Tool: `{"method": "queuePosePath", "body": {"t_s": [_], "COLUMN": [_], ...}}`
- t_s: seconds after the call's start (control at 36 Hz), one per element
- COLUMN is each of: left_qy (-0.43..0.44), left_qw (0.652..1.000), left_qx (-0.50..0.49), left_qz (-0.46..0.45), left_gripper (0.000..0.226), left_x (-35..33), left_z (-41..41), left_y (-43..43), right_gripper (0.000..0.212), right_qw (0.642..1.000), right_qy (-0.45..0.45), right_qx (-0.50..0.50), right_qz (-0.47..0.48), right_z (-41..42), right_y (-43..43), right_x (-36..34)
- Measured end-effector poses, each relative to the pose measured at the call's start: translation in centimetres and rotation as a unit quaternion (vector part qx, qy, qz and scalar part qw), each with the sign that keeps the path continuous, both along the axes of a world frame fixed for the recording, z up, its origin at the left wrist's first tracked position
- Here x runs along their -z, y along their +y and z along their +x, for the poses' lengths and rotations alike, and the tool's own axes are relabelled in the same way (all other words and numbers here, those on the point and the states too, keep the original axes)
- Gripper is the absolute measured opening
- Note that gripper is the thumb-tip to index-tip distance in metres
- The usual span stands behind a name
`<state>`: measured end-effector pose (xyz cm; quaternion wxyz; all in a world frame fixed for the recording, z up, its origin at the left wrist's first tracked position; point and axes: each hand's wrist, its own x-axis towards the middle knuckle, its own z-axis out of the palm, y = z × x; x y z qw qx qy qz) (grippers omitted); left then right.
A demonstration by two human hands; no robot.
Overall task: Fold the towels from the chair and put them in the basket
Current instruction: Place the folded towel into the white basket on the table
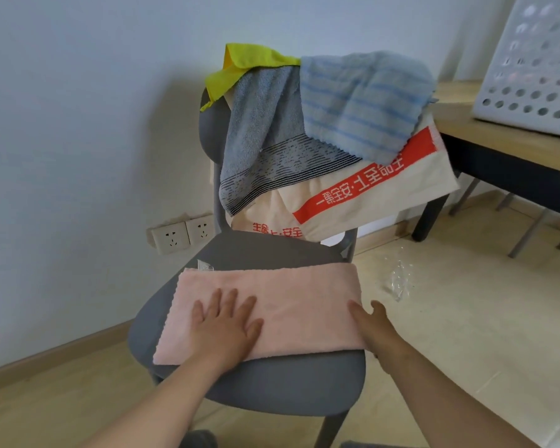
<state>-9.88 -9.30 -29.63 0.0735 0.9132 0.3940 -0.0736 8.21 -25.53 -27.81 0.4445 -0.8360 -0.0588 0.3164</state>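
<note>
Head view: pink towel (pixel 272 312) lies flat across the grey chair (pixel 249 383) seat. Left hand (pixel 225 328) presses it, palm down, fingers straight. Right hand (pixel 374 328) sits at its right edge; I can't tell if it pinches. I judge the towel light, soft and limp, so it'll sag: take both short ends. Perforated basket (pixel 530 76) stands on the table (pixel 498 147), right.

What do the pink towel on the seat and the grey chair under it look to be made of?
The pink fluffy towel looks like plush microfibre or similar soft cloth: matte, fuzzy nap, zigzag-cut left edge. The dark grey chair seems to be moulded plastic: smooth, matte, one-piece curved seat with a rounded rim; painted wood cannot be ruled out.
</note>
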Motion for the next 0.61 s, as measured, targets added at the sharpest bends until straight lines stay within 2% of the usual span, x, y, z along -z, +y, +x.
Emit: {"method": "queuePosePath", "body": {"t_s": [0.08, 0.14, 0.19, 0.28, 0.36, 0.47, 0.56, 0.61], "left_qy": [-0.005, -0.008, -0.008, -0.009, -0.012, -0.027, -0.097, -0.198], "left_qw": [1.000, 1.000, 1.000, 1.000, 1.000, 0.999, 0.994, 0.978], "left_qx": [-0.001, 0.001, 0.001, -0.007, -0.018, -0.031, -0.047, -0.068], "left_qz": [0.007, 0.015, 0.022, 0.023, 0.021, 0.017, -0.010, -0.019], "left_gripper": [0.054, 0.054, 0.054, 0.054, 0.054, 0.055, 0.056, 0.052], "left_x": [0.2, 0.3, 0.5, 0.8, 1.1, 0.7, -0.2, -1.1], "left_z": [0.0, 0.0, 0.1, 0.1, 0.4, 1.6, 2.5, 2.7], "left_y": [0.0, 0.0, 0.1, 0.1, -0.1, -1.3, -2.1, -2.3], "right_gripper": [0.054, 0.045, 0.039, 0.032, 0.021, 0.013, 0.017, 0.025], "right_qw": [0.985, 0.970, 0.960, 0.958, 0.956, 0.973, 0.978, 0.979], "right_qy": [0.166, 0.223, 0.242, 0.223, 0.214, 0.120, 0.057, 0.023], "right_qx": [0.010, 0.024, 0.057, 0.104, 0.110, 0.111, 0.116, 0.108], "right_qz": [0.050, 0.093, 0.128, 0.146, 0.166, 0.162, 0.165, 0.169], "right_z": [0.2, 0.4, 0.7, 1.2, 1.7, 2.6, 3.1, 3.1], "right_y": [-0.8, -0.9, -0.8, -0.8, -0.8, -1.0, -1.0, -0.7], "right_x": [0.4, 0.6, 0.5, 0.1, -0.6, -1.9, -3.3, -4.3]}}
